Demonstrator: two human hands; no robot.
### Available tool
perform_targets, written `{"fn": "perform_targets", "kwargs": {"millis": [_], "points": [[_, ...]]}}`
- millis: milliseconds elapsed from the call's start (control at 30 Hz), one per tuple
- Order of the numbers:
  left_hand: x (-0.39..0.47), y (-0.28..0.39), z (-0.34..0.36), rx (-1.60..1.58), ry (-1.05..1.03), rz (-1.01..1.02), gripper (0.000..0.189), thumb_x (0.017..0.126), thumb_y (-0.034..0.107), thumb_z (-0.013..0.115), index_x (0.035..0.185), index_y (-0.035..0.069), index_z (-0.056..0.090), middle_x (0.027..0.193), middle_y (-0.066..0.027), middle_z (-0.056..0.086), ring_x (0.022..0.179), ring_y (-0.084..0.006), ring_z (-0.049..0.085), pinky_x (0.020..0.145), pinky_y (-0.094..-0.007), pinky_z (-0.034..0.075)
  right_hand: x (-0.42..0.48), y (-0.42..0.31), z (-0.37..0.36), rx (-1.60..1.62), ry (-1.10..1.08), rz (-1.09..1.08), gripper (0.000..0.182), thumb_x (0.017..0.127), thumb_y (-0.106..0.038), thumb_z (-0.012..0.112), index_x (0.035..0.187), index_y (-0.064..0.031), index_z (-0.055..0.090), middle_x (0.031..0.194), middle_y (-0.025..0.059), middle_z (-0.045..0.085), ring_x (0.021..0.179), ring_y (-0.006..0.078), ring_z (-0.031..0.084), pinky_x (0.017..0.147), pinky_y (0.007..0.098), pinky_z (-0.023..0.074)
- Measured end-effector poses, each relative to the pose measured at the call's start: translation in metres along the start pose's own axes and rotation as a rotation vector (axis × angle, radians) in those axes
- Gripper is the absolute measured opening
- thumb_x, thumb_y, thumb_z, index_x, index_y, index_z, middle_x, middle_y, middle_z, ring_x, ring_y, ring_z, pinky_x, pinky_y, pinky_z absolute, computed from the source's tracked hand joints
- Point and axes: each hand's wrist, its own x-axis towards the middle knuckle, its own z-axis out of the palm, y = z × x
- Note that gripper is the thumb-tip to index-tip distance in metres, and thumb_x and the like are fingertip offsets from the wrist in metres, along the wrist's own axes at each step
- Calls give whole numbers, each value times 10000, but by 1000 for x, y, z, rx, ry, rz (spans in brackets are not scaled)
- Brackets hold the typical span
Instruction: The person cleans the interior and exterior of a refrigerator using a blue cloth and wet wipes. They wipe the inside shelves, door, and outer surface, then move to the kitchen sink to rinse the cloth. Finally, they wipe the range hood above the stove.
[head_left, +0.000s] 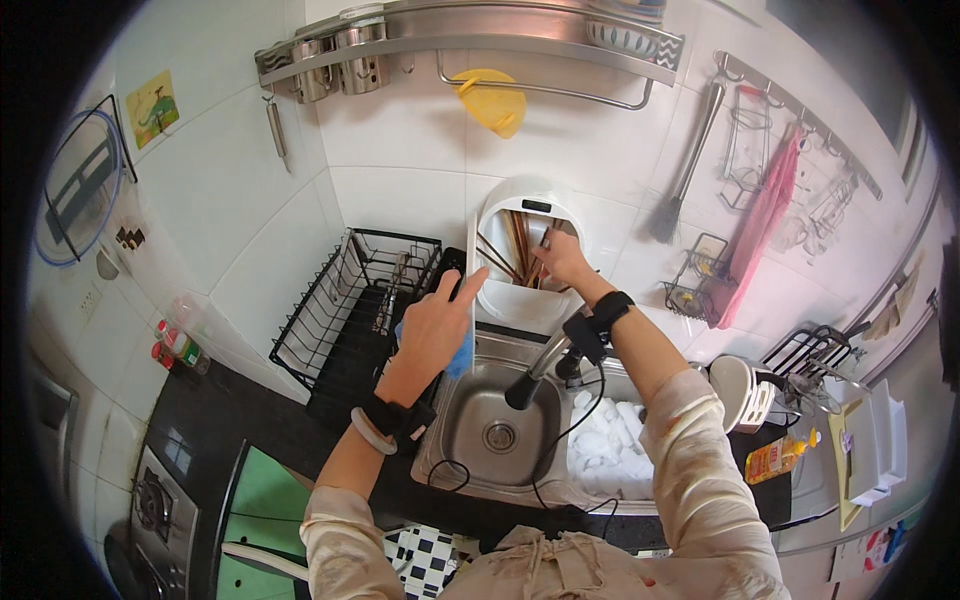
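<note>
A round white chopstick holder (529, 304) stands behind the sink, its lid (472, 300) swung out to the left. Brown chopsticks (516, 240) fan out inside it. My right hand (564, 256) reaches into its opening, fingers curled at the chopsticks; whether it grips any is unclear. My left hand (435, 330) is at the lid's edge with its index and middle fingers extended; a blue cloth (460, 355) shows beneath it, and the palm side is hidden. The faucet (545, 360) rises below my right wrist, over the steel sink (456, 420).
A black wire dish rack (319, 322) stands left. White crumpled pieces (609, 442) fill the right basin. A cable (574, 427) hangs from my right wrist over the sink. A dish soap bottle (776, 459) is at right; a steel shelf (480, 34) runs above.
</note>
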Motion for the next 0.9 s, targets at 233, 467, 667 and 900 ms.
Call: {"fn": "perform_targets", "kwargs": {"millis": [233,467,667,900], "points": [[-2,-5,11,-102,-66,-22,632,824,-1,569,1414,161,411,1011,-98,525,660,-302,598,558,-396,486,-9,2,-26,-234,129,-220,195,841,-184,615,825,5,660,797,236,661,756,402,647,705,483,519],[3,2,18,-98,-65,-12,659,826,8,572,1434,180,385,946,-97,520,653,-302,592,548,-407,480,-1,-9,-14,-249,254,-349,118,811,-138,628,766,-32,653,781,217,666,759,397,652,692,474,524],[1,2,18,-89,-67,-48,662,829,21,571,1435,216,386,896,-97,535,629,-292,616,529,-406,498,4,-28,-12,-557,95,-305,87,783,-56,585,757,-4,650,825,249,664,836,377,672,732,447,542],[0,6,17,-107,-63,-42,685,832,5,559,1457,191,348,892,-113,512,628,-314,583,520,-412,472,5,-36,-3,-167,27,-221,260,815,-7,521,1044,-36,640,782,183,658,722,319,686,648,403,561]]}}
